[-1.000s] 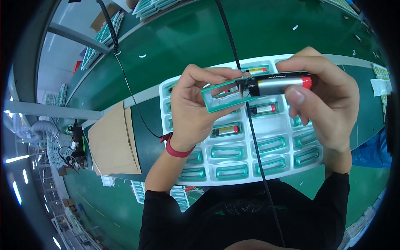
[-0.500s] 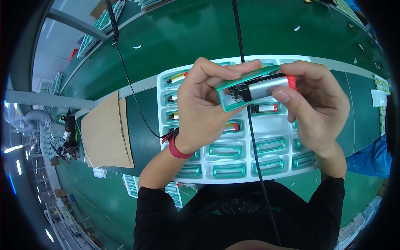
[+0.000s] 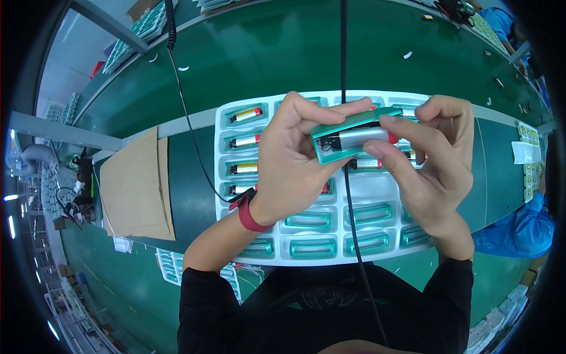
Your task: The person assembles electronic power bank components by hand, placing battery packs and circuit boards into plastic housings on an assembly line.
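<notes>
- The green case (image 3: 337, 126) is held up over the tray by the left hand (image 3: 289, 162); its fingers are parted only by the width of the case, thumb below and forefinger above, and its left part is gripped.
- The cell (image 3: 354, 139), silver with a red end and a dark, wired end, is lying lengthwise in the opening of the case. It is pinched near the red end by the right hand (image 3: 439, 162), the fingers parted by little more than its thickness.
- How deeply the cell is seated cannot quite be judged, since the red end is partly covered by fingers.
- The case is judged light, fairly stiff and a little slippery; it is best taken by its long walls, without being squeezed out of shape.
- The cell is judged the heavier part, hard and smooth. It is best held by the silver body; the wires (image 3: 328, 143) look fragile and should be left unpressed.
- Below, the white tray (image 3: 377, 187) is crossed by a black cable (image 3: 352, 218); its near pockets are filled with green cases (image 3: 312, 241), its left column with cells (image 3: 243, 169) too.
- The tray is carried by the desk (image 3: 194, 177), where cardboard (image 3: 132, 189) is laid to the left.
</notes>
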Demonstrator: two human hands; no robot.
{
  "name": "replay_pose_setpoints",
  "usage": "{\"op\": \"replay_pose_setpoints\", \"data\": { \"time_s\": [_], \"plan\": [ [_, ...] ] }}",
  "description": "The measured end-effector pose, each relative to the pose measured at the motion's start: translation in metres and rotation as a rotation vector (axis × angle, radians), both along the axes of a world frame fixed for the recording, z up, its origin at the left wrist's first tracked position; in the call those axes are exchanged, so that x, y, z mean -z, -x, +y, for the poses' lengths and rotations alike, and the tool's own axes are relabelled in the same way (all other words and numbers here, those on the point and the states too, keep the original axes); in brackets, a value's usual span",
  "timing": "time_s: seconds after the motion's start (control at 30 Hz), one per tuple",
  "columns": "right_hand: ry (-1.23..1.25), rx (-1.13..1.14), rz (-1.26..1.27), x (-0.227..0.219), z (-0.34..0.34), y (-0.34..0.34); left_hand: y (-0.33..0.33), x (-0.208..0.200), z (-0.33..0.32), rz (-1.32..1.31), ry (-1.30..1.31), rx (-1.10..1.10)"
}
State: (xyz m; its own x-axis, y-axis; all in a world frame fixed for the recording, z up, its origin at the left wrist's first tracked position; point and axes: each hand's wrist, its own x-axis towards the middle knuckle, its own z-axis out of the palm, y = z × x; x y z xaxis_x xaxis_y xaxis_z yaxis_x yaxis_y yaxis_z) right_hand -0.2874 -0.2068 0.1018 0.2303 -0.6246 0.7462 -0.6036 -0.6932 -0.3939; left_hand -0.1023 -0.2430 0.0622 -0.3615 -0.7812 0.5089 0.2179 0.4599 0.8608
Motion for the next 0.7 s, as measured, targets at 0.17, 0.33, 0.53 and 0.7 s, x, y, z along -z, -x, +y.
{"op": "replay_pose_setpoints", "data": {
  "time_s": [0.17, 0.33, 0.53, 0.7],
  "plan": [
    [-0.235, -0.033, -0.253, 0.017, -0.002, -0.003, 0.003, 0.004, 0.004, 0.058, -0.017, -0.032],
    [-0.294, 0.028, -0.483, 0.014, -0.007, -0.019, 0.006, 0.004, 0.003, 0.123, -0.008, -0.023],
    [-0.785, -0.213, -0.702, 0.019, -0.018, 0.002, -0.007, -0.006, 0.0, -0.036, 0.063, 0.006],
    [-0.188, -0.209, -0.341, 0.009, -0.014, 0.003, -0.014, -0.016, 0.001, -0.273, 0.155, -0.17]
  ]
}}
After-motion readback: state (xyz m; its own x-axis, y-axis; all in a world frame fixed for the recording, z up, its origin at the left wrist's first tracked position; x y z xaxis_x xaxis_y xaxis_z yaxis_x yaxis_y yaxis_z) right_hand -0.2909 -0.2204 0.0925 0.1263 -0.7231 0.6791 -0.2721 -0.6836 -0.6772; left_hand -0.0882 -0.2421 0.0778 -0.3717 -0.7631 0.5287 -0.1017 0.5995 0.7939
